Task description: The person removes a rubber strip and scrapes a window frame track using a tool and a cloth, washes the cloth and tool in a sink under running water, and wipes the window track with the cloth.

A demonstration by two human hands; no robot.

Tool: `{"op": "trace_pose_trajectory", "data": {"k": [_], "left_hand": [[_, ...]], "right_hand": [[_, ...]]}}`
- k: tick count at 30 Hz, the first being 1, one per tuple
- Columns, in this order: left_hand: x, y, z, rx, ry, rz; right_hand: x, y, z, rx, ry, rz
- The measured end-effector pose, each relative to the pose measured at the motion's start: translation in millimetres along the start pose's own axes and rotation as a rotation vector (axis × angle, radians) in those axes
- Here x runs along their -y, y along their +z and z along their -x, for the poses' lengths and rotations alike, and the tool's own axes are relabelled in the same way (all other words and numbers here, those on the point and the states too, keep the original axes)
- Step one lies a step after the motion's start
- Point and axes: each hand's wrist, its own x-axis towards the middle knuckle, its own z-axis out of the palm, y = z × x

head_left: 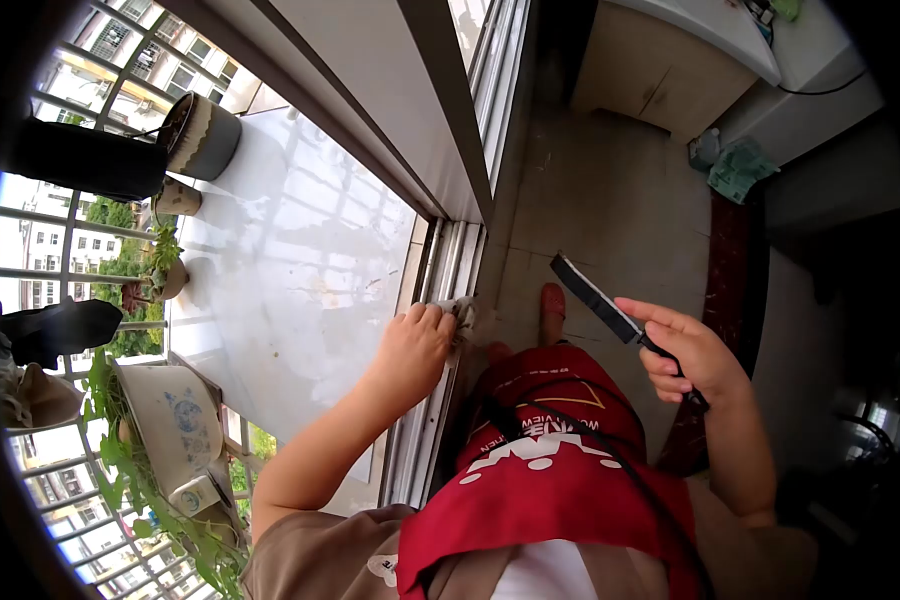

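My left hand (417,347) is closed around a crumpled greyish cloth (462,315) and rests on the metal sliding-door track (432,375). Part of the cloth sticks out past the fingers. Off to the right, my right hand (692,358) grips the black handle of a long, narrow black brush (600,300), with the index finger stretched along it. A pale strip runs along one edge of the brush head, which points up and left above the floor, apart from the track.
A sliding door panel (410,100) stands above the track. Left lies a pale balcony floor (290,260) with several plant pots (202,140) along the railing. Right are a cabinet (660,80), a green plastic bag (742,170) and a dark red floor strip (728,260).
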Motion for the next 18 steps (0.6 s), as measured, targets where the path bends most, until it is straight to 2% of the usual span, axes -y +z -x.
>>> {"op": "trace_pose_trajectory", "data": {"k": [1,3,5,7,8,9,11,13,14,15,17,18], "left_hand": [[2,0,6,-0.019,0.007,0.072],[6,-25,19,-0.13,-0.123,0.468],[17,-47,28,-0.18,-0.412,0.952],[22,-64,26,-0.291,-0.527,1.332],[21,-73,23,-0.346,-0.592,1.453],[24,-74,19,-0.357,-0.573,1.504],[26,-64,14,-0.33,-0.528,1.468],[10,-60,5,-0.198,-0.556,1.467],[6,-49,3,-0.157,-0.576,1.303],[-3,-39,1,-0.113,-0.61,0.978],[-7,-20,7,-0.197,-0.24,0.431],[-13,-16,11,-0.088,-0.255,0.37]], "right_hand": [[-1,-1,1,0.0,-0.001,-0.036],[-5,-4,0,0.003,0.007,-0.085],[-6,-5,-4,0.003,-0.016,-0.147],[-6,-5,-10,0.024,-0.01,-0.173],[-6,-4,-13,0.023,-0.019,-0.163],[-5,-3,-16,0.019,-0.031,-0.154],[-2,-1,-19,0.041,-0.031,-0.137],[-1,-1,-20,0.07,-0.015,-0.075],[-2,-1,-21,0.072,-0.007,-0.07],[-3,0,-23,0.069,-0.002,-0.065],[-5,2,-24,0.065,0.004,-0.059],[-6,3,-24,0.065,0.019,-0.057]]}}
